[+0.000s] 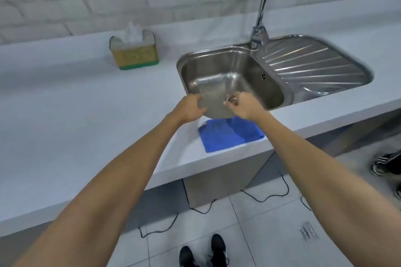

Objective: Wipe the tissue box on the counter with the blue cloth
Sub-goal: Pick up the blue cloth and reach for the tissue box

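Note:
The tissue box [135, 54], yellow with a green base and a white tissue sticking out, stands at the back left of the counter by the wall. The blue cloth [230, 135] lies flat at the counter's front edge, just in front of the sink. Both of my hands hover over the sink's front rim, just beyond the cloth and not touching it. My left hand [190, 109] shows its back, with the fingers bent down out of sight. My right hand [242, 104] has loosely bent fingers above the drain, and I see nothing in it.
A steel sink [219, 58] with a ribbed drainboard [314, 65] and a tall tap [261, 13] fills the counter's right half. The white brick wall runs behind. Below are a tiled floor, a black cable [195, 209], my black shoes and another person's shoe [388, 163].

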`<state>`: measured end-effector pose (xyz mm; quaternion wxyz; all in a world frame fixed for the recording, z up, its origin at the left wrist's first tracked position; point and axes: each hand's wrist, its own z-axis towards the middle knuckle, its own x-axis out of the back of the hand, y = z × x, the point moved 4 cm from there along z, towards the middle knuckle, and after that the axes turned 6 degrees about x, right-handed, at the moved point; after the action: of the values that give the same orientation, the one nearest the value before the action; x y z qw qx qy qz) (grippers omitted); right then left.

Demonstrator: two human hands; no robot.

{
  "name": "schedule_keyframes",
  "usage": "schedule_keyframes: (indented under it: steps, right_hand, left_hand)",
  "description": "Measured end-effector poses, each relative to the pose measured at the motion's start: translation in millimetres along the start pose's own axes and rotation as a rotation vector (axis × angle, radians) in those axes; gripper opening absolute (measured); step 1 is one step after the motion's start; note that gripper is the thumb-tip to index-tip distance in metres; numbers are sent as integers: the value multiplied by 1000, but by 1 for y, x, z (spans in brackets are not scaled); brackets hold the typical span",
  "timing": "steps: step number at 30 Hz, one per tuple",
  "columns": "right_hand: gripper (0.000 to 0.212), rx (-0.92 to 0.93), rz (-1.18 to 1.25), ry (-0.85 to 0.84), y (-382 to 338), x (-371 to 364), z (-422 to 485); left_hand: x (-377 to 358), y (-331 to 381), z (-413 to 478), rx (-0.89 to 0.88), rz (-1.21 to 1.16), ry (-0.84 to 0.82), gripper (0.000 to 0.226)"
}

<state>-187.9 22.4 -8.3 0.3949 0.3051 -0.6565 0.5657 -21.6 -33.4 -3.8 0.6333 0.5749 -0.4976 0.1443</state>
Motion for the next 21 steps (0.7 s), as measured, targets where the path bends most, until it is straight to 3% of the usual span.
schedule_keyframes:
  steps: [4, 9, 12, 16, 21]
  right_hand:
    - [33, -57, 1, 76, 26, -5, -19]
    - [27, -50, 11, 115, 41, -9, -21]
    - [27, -68, 23, 81, 44, -14, -15]
    - [25, -99, 99, 68, 50, -19, -8]
    - [16, -148, 336, 138, 42, -20, 11]
  left_hand:
    - [-47, -2, -8, 53, 98, -125, 24]
    - [-66, -5, -1, 91, 176, -81, 43]
    - [-71, -6, -1, 189, 148, -120, 36]
    - [-72, -3, -5, 273, -207, -160, 16]
    - [-42, 8, -5, 429, -860, -131, 26]
